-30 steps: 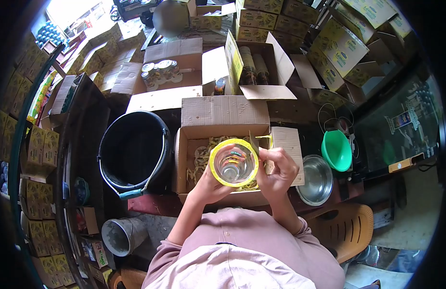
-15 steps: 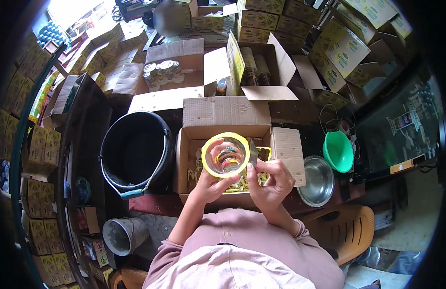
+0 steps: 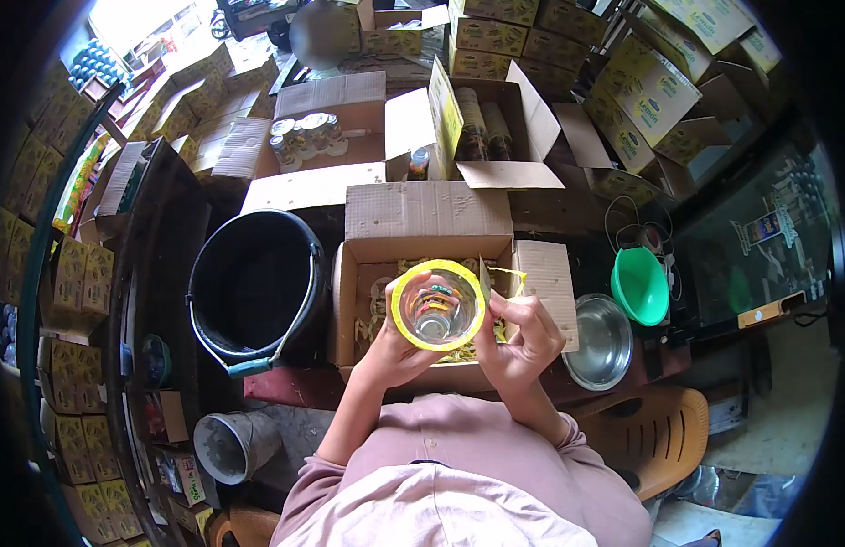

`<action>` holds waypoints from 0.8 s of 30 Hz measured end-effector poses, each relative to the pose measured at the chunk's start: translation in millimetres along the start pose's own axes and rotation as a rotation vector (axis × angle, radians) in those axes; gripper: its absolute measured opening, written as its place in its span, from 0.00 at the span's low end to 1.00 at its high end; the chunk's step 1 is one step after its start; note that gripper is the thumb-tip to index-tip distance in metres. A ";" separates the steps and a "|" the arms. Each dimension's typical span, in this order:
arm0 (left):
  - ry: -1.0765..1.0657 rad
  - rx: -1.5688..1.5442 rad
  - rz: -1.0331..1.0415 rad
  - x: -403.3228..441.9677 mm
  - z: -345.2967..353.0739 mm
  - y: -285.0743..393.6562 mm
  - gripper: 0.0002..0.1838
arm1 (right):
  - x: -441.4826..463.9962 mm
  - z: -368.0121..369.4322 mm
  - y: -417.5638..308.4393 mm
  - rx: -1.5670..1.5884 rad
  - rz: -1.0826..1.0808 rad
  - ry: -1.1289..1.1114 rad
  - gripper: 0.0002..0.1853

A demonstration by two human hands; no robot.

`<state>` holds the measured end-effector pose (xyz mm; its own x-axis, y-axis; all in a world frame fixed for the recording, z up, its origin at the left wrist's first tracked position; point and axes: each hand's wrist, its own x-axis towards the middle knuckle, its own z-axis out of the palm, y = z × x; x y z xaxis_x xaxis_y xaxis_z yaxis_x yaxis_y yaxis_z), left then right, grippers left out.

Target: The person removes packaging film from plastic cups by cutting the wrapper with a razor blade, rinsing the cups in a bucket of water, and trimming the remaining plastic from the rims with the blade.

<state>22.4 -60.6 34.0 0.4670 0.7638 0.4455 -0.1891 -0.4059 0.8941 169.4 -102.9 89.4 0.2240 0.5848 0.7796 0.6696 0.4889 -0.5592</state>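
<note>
Cup rim point(image 3: 431, 345) — yellow, bowl point(image 3: 639, 285) — green

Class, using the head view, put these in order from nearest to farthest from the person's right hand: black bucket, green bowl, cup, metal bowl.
1. Cup: just left of the right hand.
2. Metal bowl: close by on the right.
3. Green bowl: right, beyond the metal bowl.
4. Black bucket: far left, past the cup.
</note>
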 end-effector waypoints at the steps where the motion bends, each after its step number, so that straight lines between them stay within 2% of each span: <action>1: -0.015 -0.003 -0.004 -0.7 -1.0 -0.6 0.44 | 1.3 -0.4 0.9 0.014 0.008 -0.008 0.13; 5: -0.044 -0.037 -0.028 -0.6 -3.9 -0.4 0.44 | 2.7 -1.3 6.6 0.144 0.053 -0.029 0.11; 8: -0.014 -0.027 -0.019 0.5 -5.8 0.9 0.44 | 1.3 -2.1 4.7 0.151 0.096 0.006 0.10; 14: -0.008 -0.075 -0.012 0.3 -4.4 -1.5 0.44 | 0.5 -3.7 -2.2 0.095 0.042 -0.013 0.10; 17: -0.037 -0.139 -0.053 1.0 -4.2 3.0 0.43 | 1.4 -3.6 -2.1 0.083 0.025 0.000 0.10; 24: -0.176 -0.004 -0.065 0.5 -11.7 6.8 0.39 | 4.7 -5.2 9.4 0.159 0.007 -0.034 0.11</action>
<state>11.3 -57.1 40.8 0.6224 0.6883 0.3726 -0.1568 -0.3568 0.9209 180.4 -99.0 89.3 0.2025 0.6090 0.7669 0.5466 0.5794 -0.6045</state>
